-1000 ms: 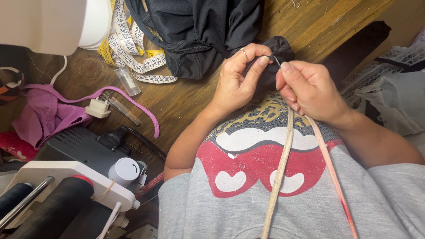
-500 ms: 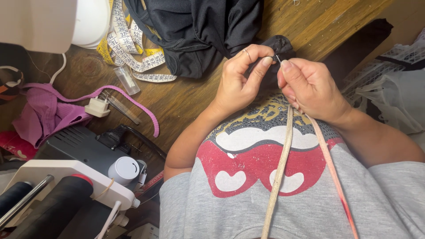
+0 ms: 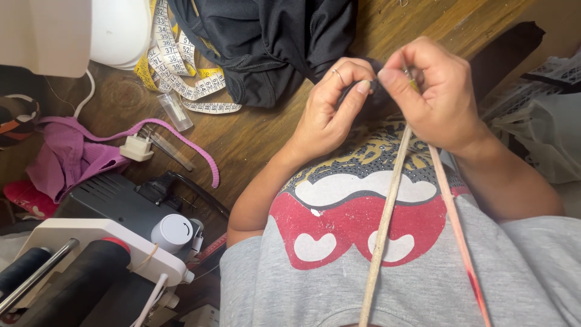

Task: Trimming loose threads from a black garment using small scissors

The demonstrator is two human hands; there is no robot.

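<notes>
Together, left hand (image 3: 327, 112) and right hand (image 3: 433, 91) pinch black fabric (image 3: 369, 100) between them.

Bare wood (image 3: 260, 136) lies open left of the left hand (image 3: 327, 115), between the dark cloth (image 3: 272, 42) and the pink cord (image 3: 193, 145). The tape measure (image 3: 175, 72), a clear tube (image 3: 175, 111) and a white plug (image 3: 137, 148) crowd the far left. A machine (image 3: 109, 242) blocks the lower left; a crate (image 3: 544, 79) hems the right hand (image 3: 439, 91).

Two hands (image 3: 330, 112) (image 3: 439, 91), one black garment (image 3: 266, 36), one measuring tape (image 3: 175, 66), two thread spools (image 3: 66, 284), one purple cloth (image 3: 66, 157).
</notes>
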